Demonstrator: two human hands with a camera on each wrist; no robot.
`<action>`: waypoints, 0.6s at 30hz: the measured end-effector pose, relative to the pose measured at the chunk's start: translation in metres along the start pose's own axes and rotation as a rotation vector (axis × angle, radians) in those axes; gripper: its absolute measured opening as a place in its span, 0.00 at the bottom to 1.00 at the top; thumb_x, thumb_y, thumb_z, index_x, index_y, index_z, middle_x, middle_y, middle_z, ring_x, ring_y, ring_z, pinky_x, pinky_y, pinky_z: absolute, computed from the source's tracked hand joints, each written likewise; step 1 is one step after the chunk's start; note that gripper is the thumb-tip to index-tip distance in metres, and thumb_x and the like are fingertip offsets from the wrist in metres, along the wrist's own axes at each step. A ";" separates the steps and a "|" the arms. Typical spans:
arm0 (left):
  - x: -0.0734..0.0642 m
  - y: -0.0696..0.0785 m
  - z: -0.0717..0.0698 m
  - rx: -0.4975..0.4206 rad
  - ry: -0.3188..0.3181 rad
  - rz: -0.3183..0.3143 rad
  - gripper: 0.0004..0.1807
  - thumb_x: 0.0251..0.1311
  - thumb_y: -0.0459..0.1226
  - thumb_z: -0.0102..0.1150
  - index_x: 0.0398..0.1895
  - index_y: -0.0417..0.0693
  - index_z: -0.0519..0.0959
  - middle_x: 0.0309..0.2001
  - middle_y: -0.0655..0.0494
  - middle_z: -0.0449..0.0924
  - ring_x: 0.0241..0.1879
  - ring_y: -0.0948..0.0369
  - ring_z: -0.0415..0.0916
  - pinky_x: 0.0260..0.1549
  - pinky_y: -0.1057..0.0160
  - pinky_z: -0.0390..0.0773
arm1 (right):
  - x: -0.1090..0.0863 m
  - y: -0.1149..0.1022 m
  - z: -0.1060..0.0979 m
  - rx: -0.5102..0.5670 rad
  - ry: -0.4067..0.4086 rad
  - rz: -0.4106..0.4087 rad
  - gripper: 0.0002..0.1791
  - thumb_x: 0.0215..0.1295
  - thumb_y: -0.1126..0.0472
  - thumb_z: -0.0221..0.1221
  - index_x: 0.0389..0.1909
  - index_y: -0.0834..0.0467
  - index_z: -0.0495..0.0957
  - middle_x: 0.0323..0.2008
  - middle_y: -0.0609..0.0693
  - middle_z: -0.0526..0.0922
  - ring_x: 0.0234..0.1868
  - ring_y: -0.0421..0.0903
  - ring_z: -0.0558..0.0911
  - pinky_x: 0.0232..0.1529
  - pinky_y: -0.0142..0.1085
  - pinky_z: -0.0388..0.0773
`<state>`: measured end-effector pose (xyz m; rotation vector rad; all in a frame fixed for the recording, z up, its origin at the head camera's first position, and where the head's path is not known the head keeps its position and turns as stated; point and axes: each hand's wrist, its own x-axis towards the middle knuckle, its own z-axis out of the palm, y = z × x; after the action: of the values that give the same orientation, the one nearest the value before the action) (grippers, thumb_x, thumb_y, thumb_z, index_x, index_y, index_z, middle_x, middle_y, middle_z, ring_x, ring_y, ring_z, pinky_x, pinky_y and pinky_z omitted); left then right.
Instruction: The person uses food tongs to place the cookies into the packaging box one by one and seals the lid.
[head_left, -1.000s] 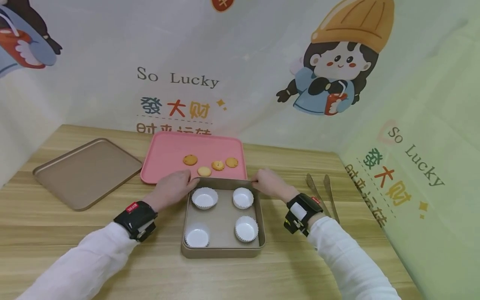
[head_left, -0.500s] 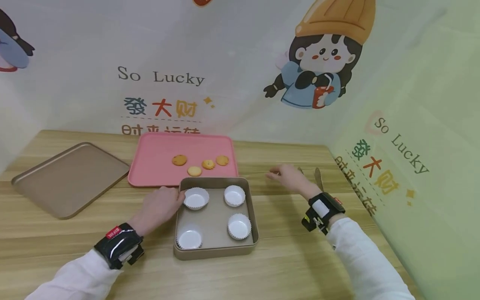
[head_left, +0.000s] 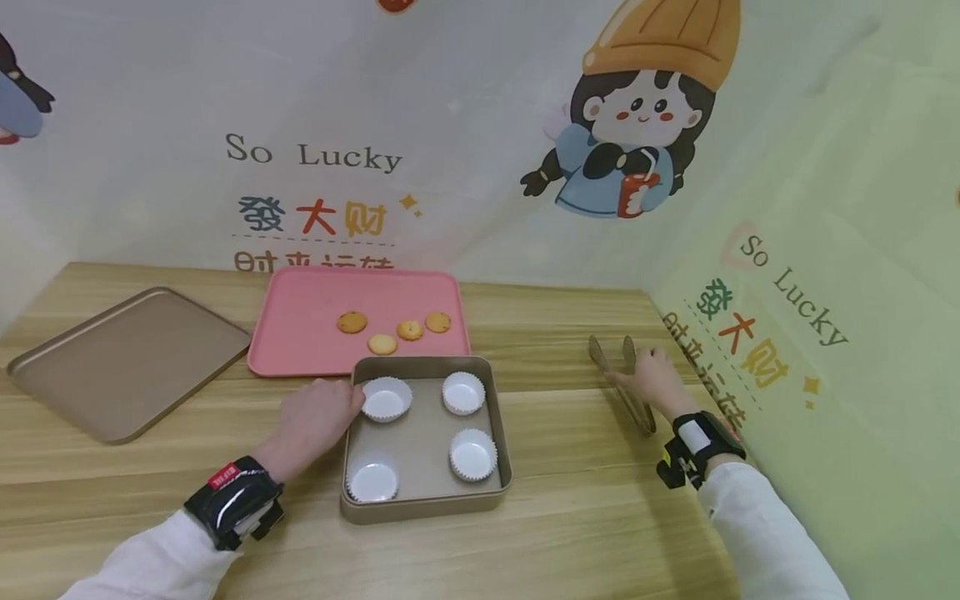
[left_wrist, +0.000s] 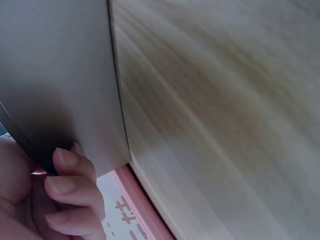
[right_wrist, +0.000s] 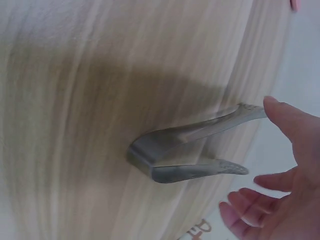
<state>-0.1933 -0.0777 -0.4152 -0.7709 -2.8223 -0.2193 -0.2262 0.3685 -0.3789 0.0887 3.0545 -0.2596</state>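
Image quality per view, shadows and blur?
Head: cups and cookies legible, soft shadow on the table beside the right sleeve.
Left wrist: wood grain soft, dark shading on the tin near the fingers.
Right wrist: broad shadow around the tongs, grain soft; motion or focus, can't tell.

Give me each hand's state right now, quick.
Left hand: closed, holding the deep pan by its left side.
Right hand: open, at the tongs, not gripping them; contact unclear.
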 end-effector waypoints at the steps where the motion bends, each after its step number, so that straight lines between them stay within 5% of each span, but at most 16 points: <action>1: -0.001 -0.001 0.000 0.023 0.006 0.019 0.08 0.57 0.28 0.52 0.22 0.43 0.68 0.16 0.55 0.57 0.15 0.59 0.60 0.06 0.65 0.62 | 0.000 0.001 0.002 -0.010 -0.018 0.021 0.42 0.60 0.46 0.56 0.50 0.84 0.58 0.47 0.81 0.59 0.49 0.71 0.62 0.50 0.56 0.60; 9: -0.003 -0.002 0.001 0.061 0.016 0.039 0.08 0.56 0.27 0.53 0.22 0.43 0.68 0.15 0.56 0.58 0.14 0.59 0.60 0.06 0.65 0.62 | -0.001 0.004 0.009 -0.010 -0.093 0.095 0.42 0.56 0.42 0.58 0.46 0.83 0.64 0.46 0.80 0.63 0.44 0.69 0.70 0.41 0.52 0.69; 14: -0.001 -0.002 0.000 0.068 0.000 0.032 0.08 0.56 0.28 0.53 0.21 0.43 0.68 0.14 0.55 0.58 0.14 0.59 0.61 0.06 0.64 0.62 | -0.003 0.006 0.010 0.029 -0.102 0.092 0.31 0.57 0.45 0.58 0.32 0.75 0.72 0.31 0.68 0.75 0.27 0.55 0.75 0.27 0.44 0.72; 18: -0.001 -0.001 0.001 0.070 -0.001 0.015 0.09 0.56 0.28 0.53 0.21 0.43 0.68 0.14 0.55 0.58 0.13 0.59 0.61 0.05 0.63 0.63 | -0.005 0.007 0.011 0.066 -0.088 0.092 0.26 0.57 0.49 0.59 0.29 0.73 0.72 0.26 0.64 0.76 0.25 0.53 0.75 0.25 0.44 0.72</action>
<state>-0.1936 -0.0792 -0.4164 -0.7771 -2.8076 -0.1164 -0.2204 0.3731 -0.3902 0.2159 2.9453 -0.3476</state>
